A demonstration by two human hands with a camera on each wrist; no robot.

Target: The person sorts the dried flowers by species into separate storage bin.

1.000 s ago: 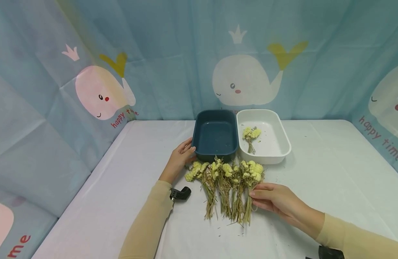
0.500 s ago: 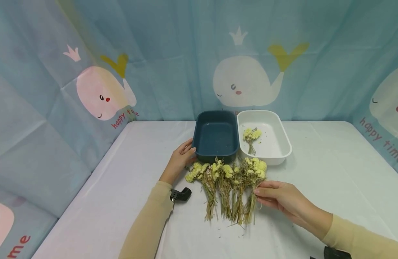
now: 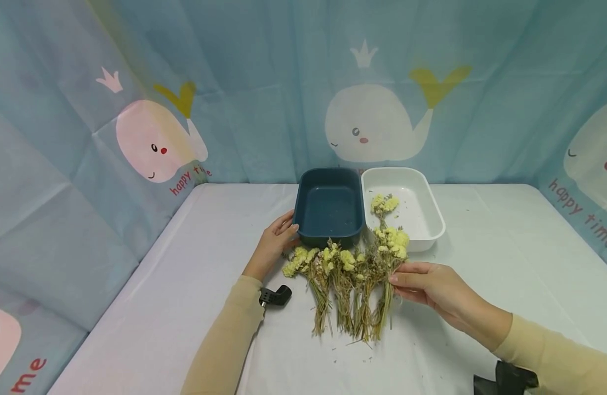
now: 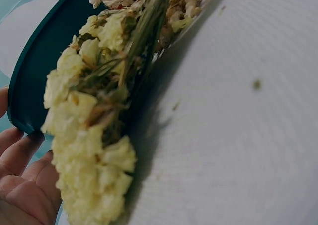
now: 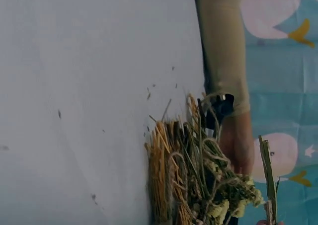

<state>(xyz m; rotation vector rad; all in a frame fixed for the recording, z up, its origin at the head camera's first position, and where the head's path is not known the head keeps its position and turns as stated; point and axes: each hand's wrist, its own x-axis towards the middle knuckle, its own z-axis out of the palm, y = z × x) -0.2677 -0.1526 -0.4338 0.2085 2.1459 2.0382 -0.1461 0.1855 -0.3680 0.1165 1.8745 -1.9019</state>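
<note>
My right hand (image 3: 434, 285) pinches the stems of the rightmost bunch of dried yellow flowers (image 3: 394, 241), whose heads overlap the front wall of the white tray. In the right wrist view, its stem ends (image 5: 267, 170) stand apart from the other stems (image 5: 166, 180). My left hand (image 3: 272, 244) touches the left side of the dark blue tray (image 3: 328, 239); the left wrist view shows its fingers (image 4: 22, 155) against the outer wall. Several more dried bunches (image 3: 340, 274) lie side by side in front of the blue tray, between both hands.
The white tray (image 3: 434, 233) stands against the blue tray's right side and holds one small yellow bunch (image 3: 384, 205). Loose plant crumbs (image 3: 367, 359) are scattered on the white-covered table (image 3: 224, 230). A whale-print curtain (image 3: 264, 109) hangs behind and along the sides.
My right hand has moved slightly right and away from me, drawing its flower bunch off the row toward the white tray. The left hand stays on the blue tray.
</note>
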